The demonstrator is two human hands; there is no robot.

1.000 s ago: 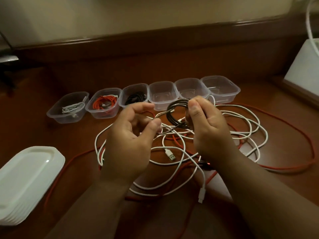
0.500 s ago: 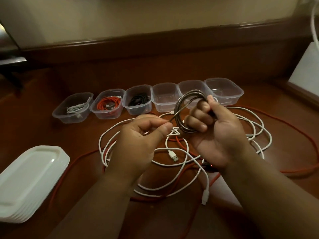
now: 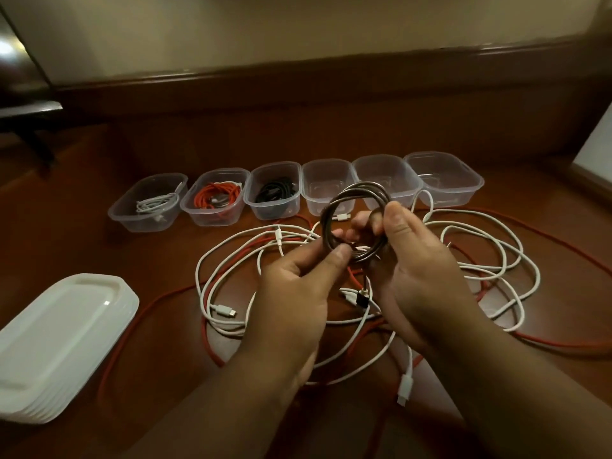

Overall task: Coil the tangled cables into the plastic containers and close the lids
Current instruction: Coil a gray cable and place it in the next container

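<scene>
Dark cable coiled, gripped by both hands, left hand pinching its lower edge, at worktop centre. Filled: three left containers at 11 o'clock. Empty: three at 1 o'clock. Still tangled: white cables, red cable. Lids stacked at 8 o'clock, unused.

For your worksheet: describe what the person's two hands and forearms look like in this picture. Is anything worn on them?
Both the left hand and the right hand are bare: no gloves, rings, watch or bracelet show. The forearms are bare too, with no sleeve in view down to the frame's bottom edge. Fingernails are short and unpainted.
</scene>
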